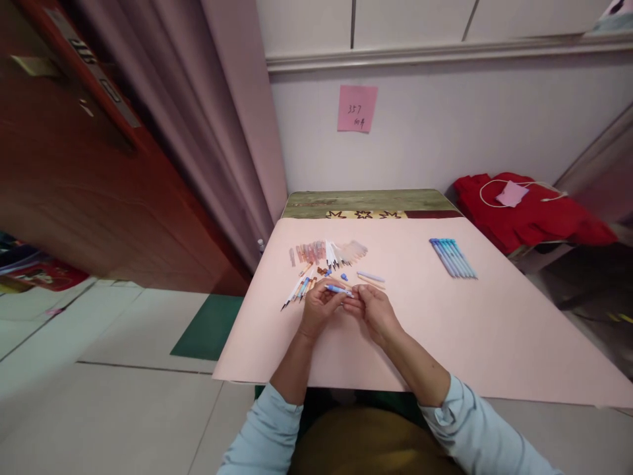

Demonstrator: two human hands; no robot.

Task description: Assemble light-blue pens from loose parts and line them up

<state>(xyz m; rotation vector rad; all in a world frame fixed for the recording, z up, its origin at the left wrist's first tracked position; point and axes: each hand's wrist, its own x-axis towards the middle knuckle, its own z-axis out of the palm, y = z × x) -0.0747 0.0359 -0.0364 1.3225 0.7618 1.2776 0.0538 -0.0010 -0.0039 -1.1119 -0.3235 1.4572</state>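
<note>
Both my hands meet over the pink table cover (pixel 445 330). My left hand (pixel 319 308) is closed round a blue pen part (pixel 339 289), with its fingers curled. My right hand (pixel 374 309) pinches the same part at its right end. Just beyond my hands lie a loose pile of pen parts (pixel 324 254), a few small blue caps (pixel 343 276) and a pale lilac barrel (pixel 370 276). More thin refills (pixel 298 290) fan out to the left of my left hand.
A neat row of several finished blue pens (pixel 452 257) lies at the table's right. A red cloth with a cable (pixel 524 211) sits on a seat to the right. A curtain (pixel 217 132) and a wooden door (pixel 74 165) stand left. A pink note (pixel 357 108) hangs on the wall.
</note>
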